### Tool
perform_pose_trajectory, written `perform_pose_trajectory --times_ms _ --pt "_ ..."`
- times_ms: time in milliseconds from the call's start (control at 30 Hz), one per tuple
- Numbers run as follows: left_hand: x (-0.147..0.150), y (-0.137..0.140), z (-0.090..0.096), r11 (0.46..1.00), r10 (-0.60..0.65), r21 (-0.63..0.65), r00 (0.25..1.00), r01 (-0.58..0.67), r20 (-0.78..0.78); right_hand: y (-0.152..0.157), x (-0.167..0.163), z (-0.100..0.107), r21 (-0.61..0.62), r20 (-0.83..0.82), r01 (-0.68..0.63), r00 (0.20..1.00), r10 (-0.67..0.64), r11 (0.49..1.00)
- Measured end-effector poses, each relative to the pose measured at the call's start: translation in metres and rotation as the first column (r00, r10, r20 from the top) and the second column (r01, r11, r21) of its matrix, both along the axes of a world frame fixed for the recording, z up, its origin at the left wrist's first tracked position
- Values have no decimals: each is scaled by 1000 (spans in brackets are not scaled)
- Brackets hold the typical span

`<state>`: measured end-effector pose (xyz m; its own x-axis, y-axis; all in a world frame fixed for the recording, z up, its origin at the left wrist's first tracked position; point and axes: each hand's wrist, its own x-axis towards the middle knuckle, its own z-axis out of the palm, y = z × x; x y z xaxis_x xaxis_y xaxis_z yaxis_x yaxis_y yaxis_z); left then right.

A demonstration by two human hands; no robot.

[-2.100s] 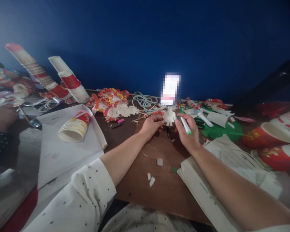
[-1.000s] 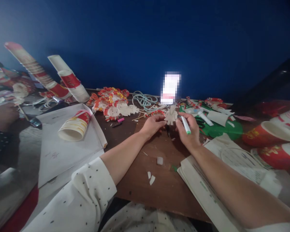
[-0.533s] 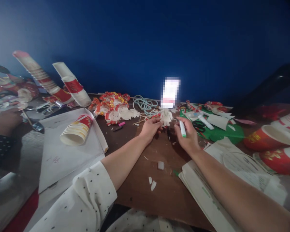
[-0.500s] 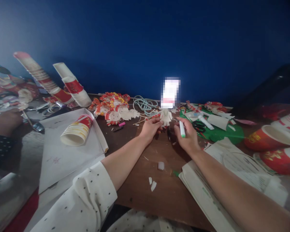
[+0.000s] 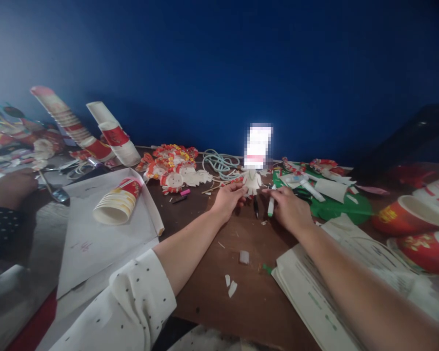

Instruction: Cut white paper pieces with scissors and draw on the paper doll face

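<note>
My left hand [image 5: 227, 201] pinches a small white paper cutout figure [image 5: 251, 182] by its left edge, just above the table. My right hand [image 5: 290, 207] is closed with its fingertips on a white marker with a green end [image 5: 271, 206], which points down towards the tabletop. A dark pen [image 5: 256, 206] is between the two hands. Behind the cutout stands a lit screen [image 5: 258, 146], blurred out. The tips of some right-hand fingers are hard to make out.
Painted paper figures [image 5: 173, 168] and a pale cord [image 5: 221, 164] are along the blue wall. Stacked paper cups [image 5: 117, 202] rest on a white box lid [image 5: 76, 265]. Scissors and scraps cover a green sheet [image 5: 346, 212]. Another person's hand [image 5: 16, 187] is at far left.
My right hand has turned over and lowered the marker towards the table. The dark pen now shows beside it. My left hand keeps the paper cutout in nearly the same place.
</note>
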<state>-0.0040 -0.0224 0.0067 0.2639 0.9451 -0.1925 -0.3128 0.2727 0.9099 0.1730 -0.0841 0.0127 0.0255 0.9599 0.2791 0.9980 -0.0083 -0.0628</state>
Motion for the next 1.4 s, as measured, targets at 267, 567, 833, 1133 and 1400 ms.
perform_pose_trajectory --times_ms 267,567,833,1133,1400 --pt "-1 -2 0 1000 -17 25 1000 17 -15 3 2 0 -45 93 -49 994 53 998" --pt "-1 -2 -1 1000 16 19 1000 -16 10 0 -4 2 -99 149 -83 984 97 992" --pt "-1 -3 1 1000 18 24 1000 -18 1 -4 -7 7 120 -59 13 998 -6 993" --pt "0 -8 -2 979 -130 142 982 148 -134 3 -13 5 225 -801 33 575 166 974" --pt "-2 -10 9 967 -123 202 978 156 -167 0 -15 7 208 -816 -75 536 215 975"
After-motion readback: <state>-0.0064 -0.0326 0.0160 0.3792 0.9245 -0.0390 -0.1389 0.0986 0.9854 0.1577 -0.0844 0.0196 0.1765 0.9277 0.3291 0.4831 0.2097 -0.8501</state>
